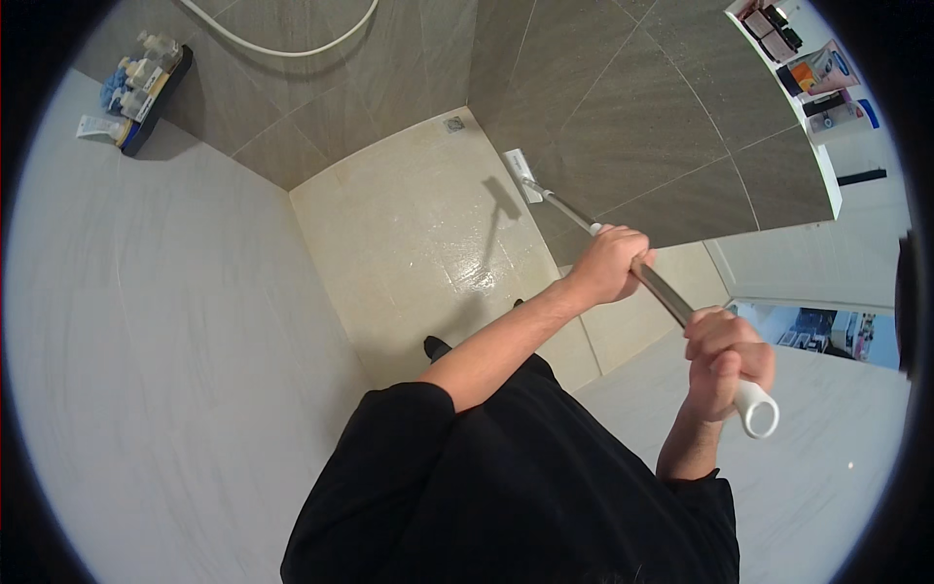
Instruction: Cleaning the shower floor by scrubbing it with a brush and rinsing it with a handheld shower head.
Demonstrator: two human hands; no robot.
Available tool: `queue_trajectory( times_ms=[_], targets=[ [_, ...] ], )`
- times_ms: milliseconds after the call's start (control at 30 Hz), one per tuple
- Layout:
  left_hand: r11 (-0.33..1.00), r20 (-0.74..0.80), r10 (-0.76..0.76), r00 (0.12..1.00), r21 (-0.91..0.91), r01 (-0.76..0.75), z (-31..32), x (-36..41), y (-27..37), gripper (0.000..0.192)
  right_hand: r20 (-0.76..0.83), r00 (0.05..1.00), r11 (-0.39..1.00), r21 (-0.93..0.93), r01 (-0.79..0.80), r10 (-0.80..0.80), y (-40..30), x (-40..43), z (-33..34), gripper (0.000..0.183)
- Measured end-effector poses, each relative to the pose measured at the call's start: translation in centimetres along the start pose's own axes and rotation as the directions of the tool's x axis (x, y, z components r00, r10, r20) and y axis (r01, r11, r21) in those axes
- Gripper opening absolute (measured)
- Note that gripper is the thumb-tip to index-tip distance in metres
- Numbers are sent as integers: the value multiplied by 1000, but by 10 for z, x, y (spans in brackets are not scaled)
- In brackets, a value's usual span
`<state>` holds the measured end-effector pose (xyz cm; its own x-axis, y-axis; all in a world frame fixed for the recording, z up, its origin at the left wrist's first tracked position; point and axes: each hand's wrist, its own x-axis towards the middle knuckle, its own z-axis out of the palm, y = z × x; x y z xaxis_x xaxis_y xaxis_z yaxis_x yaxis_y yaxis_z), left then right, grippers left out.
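Observation:
A long metal pole (pixel 662 292) with a white hanging-loop end slants down from the right. My left hand (pixel 611 263) is closed around its middle, beside a white collar. Higher on the pole, just below the white end, my right hand (pixel 728 358) grips it. At the far end a flat white cleaning head (pixel 523 176) lies against the lower part of the dark tiled wall (pixel 657 139), close to the floor edge. Whether the head is a brush or a pad I cannot tell. Wet, shiny patches show on the beige tiled floor (pixel 408 241).
A black corner shelf (pixel 162 98) with several bottles hangs at upper left. A white shower hose (pixel 292 53) loops at the top. A floor drain (pixel 454 125) sits in the far corner. On the right, a white ledge (pixel 824 164) holds several tubes and bottles.

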<state>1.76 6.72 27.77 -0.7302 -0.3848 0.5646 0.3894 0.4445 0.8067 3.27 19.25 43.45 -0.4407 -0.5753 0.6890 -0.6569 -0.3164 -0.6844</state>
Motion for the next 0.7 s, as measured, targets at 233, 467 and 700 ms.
queue_trajectory(
  times_ms=[233, 467, 700],
  targets=[
    [972, -223, 130, 966, -162, -168, 65, 52, 24, 22, 46, 982, 970, 170, 175, -185, 0, 60, -71, 41],
    [956, -439, 211, 873, -95, -279, 116, 78, 10, 18, 258, 958, 976, 206, 75, -128, 26, 83, -130, 25],
    [997, -323, -42, 946, 48, 61, 123, 36, -124, 25, 360, 900, 936, 151, -318, 247, 126, 55, -85, 28]
  ],
)
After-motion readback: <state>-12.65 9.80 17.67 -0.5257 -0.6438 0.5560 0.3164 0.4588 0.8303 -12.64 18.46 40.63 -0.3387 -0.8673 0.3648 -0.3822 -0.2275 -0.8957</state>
